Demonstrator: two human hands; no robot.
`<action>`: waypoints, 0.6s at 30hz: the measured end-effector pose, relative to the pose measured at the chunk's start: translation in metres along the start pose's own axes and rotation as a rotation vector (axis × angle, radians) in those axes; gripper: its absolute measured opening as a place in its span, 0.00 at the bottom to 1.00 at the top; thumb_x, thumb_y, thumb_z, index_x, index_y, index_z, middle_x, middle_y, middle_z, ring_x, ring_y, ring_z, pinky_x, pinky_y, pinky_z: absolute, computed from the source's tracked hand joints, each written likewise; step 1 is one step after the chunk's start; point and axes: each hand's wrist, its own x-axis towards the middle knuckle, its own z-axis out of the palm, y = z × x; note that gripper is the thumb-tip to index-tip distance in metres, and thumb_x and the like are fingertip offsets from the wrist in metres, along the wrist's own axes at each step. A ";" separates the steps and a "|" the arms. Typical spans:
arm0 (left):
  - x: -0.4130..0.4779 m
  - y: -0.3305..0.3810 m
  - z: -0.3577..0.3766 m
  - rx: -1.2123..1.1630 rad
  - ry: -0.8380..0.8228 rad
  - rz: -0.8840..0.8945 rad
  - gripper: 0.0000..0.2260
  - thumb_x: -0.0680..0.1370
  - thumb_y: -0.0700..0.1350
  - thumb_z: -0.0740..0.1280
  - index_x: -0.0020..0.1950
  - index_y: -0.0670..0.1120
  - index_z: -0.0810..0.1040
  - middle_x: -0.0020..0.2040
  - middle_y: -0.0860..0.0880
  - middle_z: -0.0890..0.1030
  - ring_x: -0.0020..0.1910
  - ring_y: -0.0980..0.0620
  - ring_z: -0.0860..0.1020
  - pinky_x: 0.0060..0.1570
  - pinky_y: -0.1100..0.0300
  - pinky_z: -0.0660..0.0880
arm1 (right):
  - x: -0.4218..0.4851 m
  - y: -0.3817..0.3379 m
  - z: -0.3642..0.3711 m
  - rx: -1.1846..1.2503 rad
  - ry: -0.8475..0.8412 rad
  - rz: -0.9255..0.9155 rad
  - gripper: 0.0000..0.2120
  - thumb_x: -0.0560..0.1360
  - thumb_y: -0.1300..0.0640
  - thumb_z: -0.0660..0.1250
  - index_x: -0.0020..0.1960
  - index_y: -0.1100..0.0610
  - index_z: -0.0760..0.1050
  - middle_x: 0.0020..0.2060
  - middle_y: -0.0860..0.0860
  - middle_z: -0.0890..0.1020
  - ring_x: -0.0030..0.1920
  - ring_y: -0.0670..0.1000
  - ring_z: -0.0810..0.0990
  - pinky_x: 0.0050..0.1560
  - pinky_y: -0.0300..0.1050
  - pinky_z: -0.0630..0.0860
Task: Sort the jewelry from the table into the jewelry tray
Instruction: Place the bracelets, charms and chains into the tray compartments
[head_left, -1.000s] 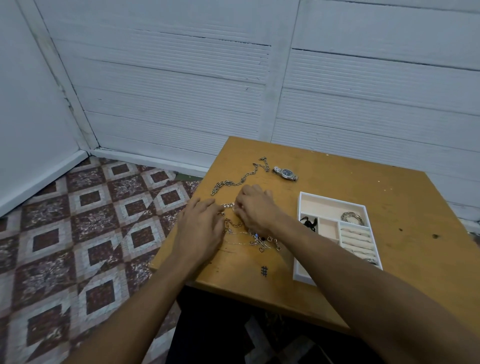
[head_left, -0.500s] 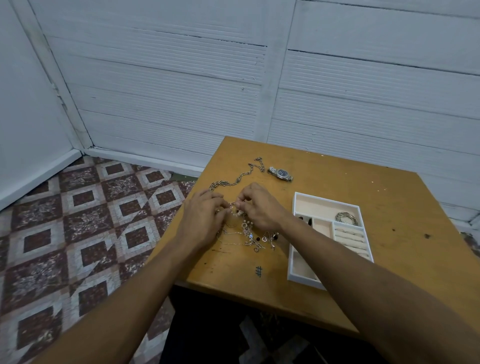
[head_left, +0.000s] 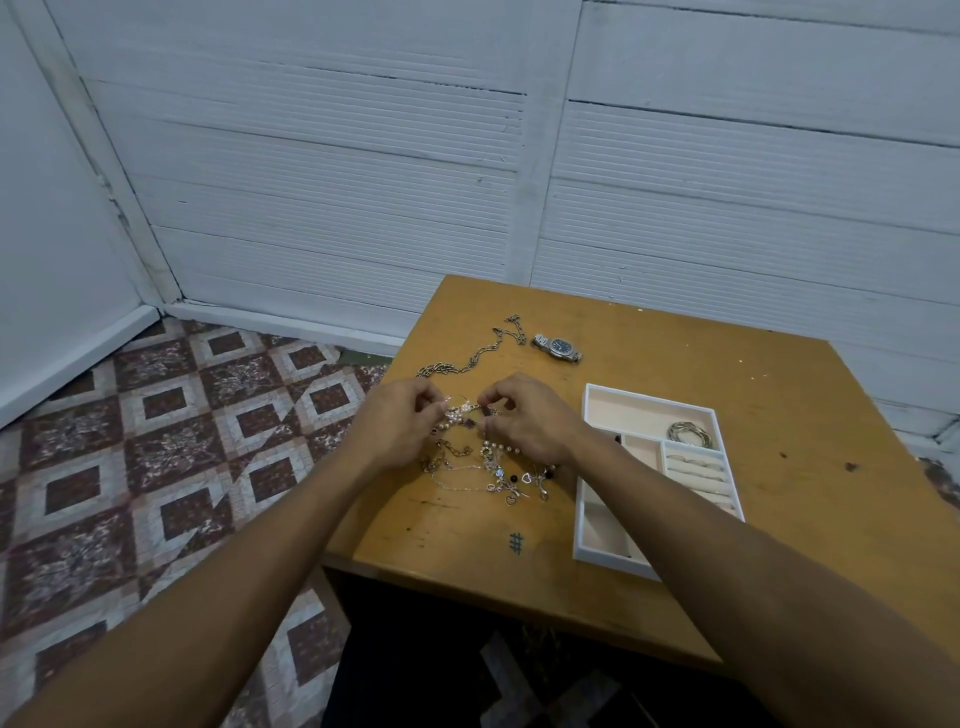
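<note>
centre frame | your left hand (head_left: 397, 423) and right hand (head_left: 530, 421) now pinch one beaded strand (head_left: 457, 415), raised off the tangle (head_left: 498, 475) | judged: untangling; jewelry tray (head_left: 649, 401) drop pending

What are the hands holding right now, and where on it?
Both pinch a beaded strand above the jewelry tangle: left hand at its left end, right hand at its right.

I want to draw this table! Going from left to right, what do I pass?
Floor tiles → left hand → right hand → jewelry tray → dark spot on the table. Both hands pinch one beaded chain. The watch and the long chain overlap the hands, so I skipped them.
</note>
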 end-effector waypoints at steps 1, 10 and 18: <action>0.000 0.000 -0.001 -0.003 -0.003 -0.001 0.06 0.79 0.47 0.64 0.50 0.47 0.79 0.44 0.51 0.80 0.45 0.54 0.78 0.43 0.60 0.72 | 0.000 0.000 0.001 -0.003 0.004 -0.002 0.16 0.73 0.50 0.71 0.60 0.52 0.78 0.57 0.50 0.75 0.57 0.51 0.73 0.59 0.50 0.72; -0.001 0.004 -0.005 -0.099 -0.025 0.004 0.04 0.79 0.47 0.66 0.46 0.48 0.79 0.42 0.50 0.82 0.42 0.52 0.80 0.45 0.53 0.78 | -0.001 -0.007 0.001 0.116 -0.004 -0.042 0.14 0.73 0.50 0.71 0.58 0.52 0.79 0.54 0.50 0.78 0.52 0.49 0.74 0.54 0.46 0.73; -0.001 0.005 -0.008 -0.052 0.008 0.009 0.06 0.78 0.47 0.66 0.44 0.49 0.79 0.41 0.52 0.83 0.39 0.56 0.79 0.39 0.59 0.76 | -0.008 -0.007 -0.004 0.234 0.006 -0.005 0.04 0.76 0.53 0.68 0.44 0.51 0.81 0.40 0.42 0.79 0.42 0.44 0.77 0.44 0.41 0.74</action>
